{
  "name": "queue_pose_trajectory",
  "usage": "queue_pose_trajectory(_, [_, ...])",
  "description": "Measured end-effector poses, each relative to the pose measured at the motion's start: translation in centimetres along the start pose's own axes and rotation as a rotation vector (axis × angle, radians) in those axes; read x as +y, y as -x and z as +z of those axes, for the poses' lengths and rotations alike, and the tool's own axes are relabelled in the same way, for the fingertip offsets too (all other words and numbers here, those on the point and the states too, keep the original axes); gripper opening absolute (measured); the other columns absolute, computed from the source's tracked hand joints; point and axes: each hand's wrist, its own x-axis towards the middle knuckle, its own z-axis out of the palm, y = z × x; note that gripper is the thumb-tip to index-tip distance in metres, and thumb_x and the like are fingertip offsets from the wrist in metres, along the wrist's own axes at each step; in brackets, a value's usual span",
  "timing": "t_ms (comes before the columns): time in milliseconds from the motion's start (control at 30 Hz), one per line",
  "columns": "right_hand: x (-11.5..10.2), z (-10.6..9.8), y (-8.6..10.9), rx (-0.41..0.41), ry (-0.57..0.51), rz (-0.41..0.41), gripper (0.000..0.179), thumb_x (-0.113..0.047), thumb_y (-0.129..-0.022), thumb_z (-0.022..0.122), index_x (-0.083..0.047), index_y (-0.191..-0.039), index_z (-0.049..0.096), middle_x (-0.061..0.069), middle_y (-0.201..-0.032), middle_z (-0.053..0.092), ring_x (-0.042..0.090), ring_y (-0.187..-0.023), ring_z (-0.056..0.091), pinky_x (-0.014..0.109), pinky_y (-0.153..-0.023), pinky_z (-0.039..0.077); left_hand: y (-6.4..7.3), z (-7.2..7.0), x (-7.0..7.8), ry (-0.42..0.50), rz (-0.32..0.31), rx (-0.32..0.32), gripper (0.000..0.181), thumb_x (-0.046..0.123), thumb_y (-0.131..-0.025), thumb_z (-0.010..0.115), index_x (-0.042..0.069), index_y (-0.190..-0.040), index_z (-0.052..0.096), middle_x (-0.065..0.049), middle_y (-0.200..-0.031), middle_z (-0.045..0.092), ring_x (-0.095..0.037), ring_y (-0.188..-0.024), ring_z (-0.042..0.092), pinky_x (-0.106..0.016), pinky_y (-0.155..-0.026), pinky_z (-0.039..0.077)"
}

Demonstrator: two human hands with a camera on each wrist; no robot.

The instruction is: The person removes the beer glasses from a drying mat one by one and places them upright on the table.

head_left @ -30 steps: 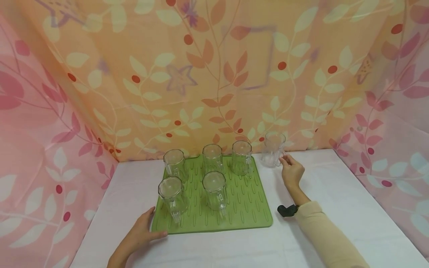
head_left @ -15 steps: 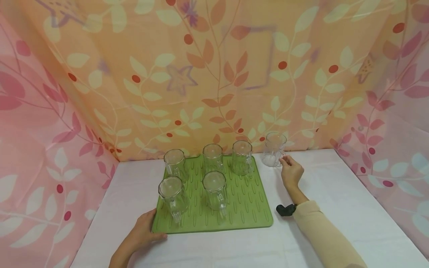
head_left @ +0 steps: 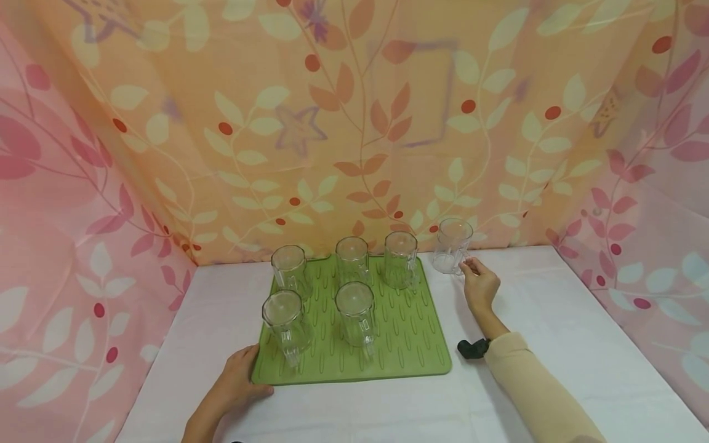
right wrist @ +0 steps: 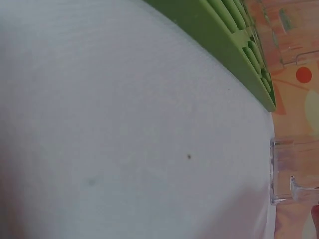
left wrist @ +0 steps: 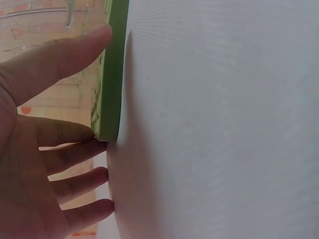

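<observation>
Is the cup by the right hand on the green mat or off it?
Off: the glass mug is beside the green mat, with white cloth showing between them.

In the head view, the left hand (head_left: pixel 238 379) lies at 7 o'clock, fingers extended toward 1 o'clock, thumb spread toward 3. The right hand (head_left: pixel 480 284), at 4 o'clock, pinches with fingers and thumb; its sleeved forearm (head_left: pixel 538 387) slants up toward 11.

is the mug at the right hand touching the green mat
Apart: the head view shows white cloth between the mug and the mat, and the right wrist view shows a gap between them too.
</observation>
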Motion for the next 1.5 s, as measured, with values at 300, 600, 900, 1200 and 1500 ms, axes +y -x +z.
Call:
queue_pose_trajectory(300, [0.0, -1.4, -0.3, -0.094, 0.074, -0.009, 0.027, -0.004, -0.081, 0.077, 0.005, -0.107, 0.072, 0.026, -0.094, 0.072, -0.028, -0.067, 0.045, -0.005, -0.060, 0.038, -0.2, 0.1, 0.2, 0.000, -0.005, 0.016, 0.098, 0.024, -0.066, 0.089, -0.016, -0.139, 0.038, -0.036, -0.140, 0.044, -0.056, -0.132, 0.035, -0.066, -0.109, 0.032])
queue_pose_trajectory(600, [-2.5, -4.0, 0.7, -0.156, 0.071, 0.028, 0.045, -0.016, -0.084, 0.077, 0.004, -0.123, 0.065, 0.025, -0.108, 0.071, -0.012, -0.080, 0.062, -0.004, -0.063, 0.040, -0.5, 0.0, 0.3, -0.010, -0.017, 0.027, 0.094, 0.023, -0.068, 0.088, -0.016, -0.138, 0.040, -0.035, -0.139, 0.045, -0.055, -0.131, 0.036, -0.065, -0.109, 0.033])
queue_pose_trajectory(900, [-5.6, -4.9, 4.0, -0.305, -0.049, 0.057, 0.043, -0.007, -0.084, 0.076, 0.007, -0.122, 0.064, 0.028, -0.110, 0.069, -0.019, -0.080, 0.058, -0.001, -0.072, 0.047, -0.5, 0.0, 0.3, -0.014, -0.015, 0.029, 0.096, 0.024, -0.067, 0.088, -0.017, -0.138, 0.039, -0.035, -0.138, 0.045, -0.056, -0.130, 0.037, -0.065, -0.109, 0.033])
queue_pose_trajectory(1200, [-7.8, -4.6, 7.8, -0.471, -0.162, 0.131, 0.046, -0.010, -0.085, 0.075, 0.004, -0.126, 0.062, 0.025, -0.116, 0.068, -0.009, -0.089, 0.063, 0.004, -0.079, 0.051, -0.5, 0.2, 0.1, -0.020, -0.027, 0.031, 0.094, 0.022, -0.067, 0.088, -0.016, -0.138, 0.040, -0.036, -0.138, 0.045, -0.056, -0.131, 0.037, -0.065, -0.109, 0.033])
queue_pose_trajectory(1500, [-8.9, -4.0, 10.7, -0.586, -0.233, 0.132, 0.046, -0.006, -0.084, 0.074, 0.009, -0.125, 0.060, 0.029, -0.116, 0.066, -0.004, -0.092, 0.064, 0.011, -0.078, 0.056, -0.4, 0.2, 0.2, -0.025, -0.040, 0.034, 0.094, 0.021, -0.067, 0.088, -0.015, -0.139, 0.039, -0.035, -0.141, 0.043, -0.056, -0.132, 0.035, -0.066, -0.109, 0.031])
